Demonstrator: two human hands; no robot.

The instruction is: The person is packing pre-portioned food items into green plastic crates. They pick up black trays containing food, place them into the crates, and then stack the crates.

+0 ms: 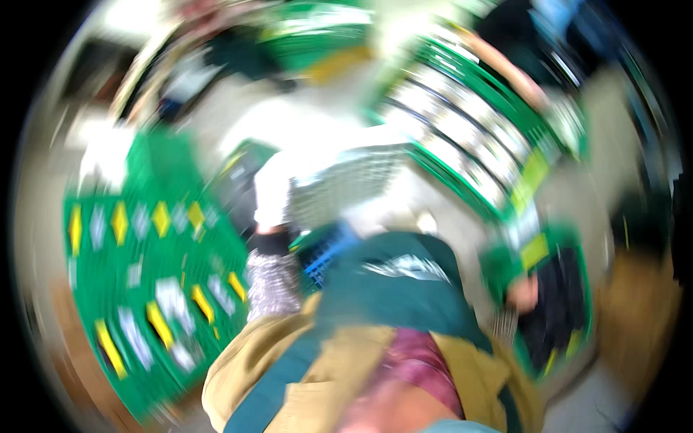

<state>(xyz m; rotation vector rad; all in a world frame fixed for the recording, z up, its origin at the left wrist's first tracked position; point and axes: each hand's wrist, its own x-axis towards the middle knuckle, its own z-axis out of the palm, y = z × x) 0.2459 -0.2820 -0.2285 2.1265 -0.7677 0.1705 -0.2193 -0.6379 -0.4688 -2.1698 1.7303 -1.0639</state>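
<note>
The picture is heavily blurred by motion. My left hand [273, 195], in what looks like a white glove above a dark cuff, is at the left side of a pale, ribbed container or wrapped item [346, 180]; whether it grips it is unclear. Behind that hand sits a dark crate [238, 180], and below it a blue crate [325, 256]. My right hand [523, 292] is out to the right, at the left side of a green crate [491, 260] with dark contents [556, 310]. Its fingers are smeared.
Stacked green crates [101, 274] with yellow and white labels fill the left side. A green crate [469, 195] with white items stands upper right, beside another person's arm [509, 72]. Another green crate [310, 29] is at the top. A brown surface [635, 303] lies far right.
</note>
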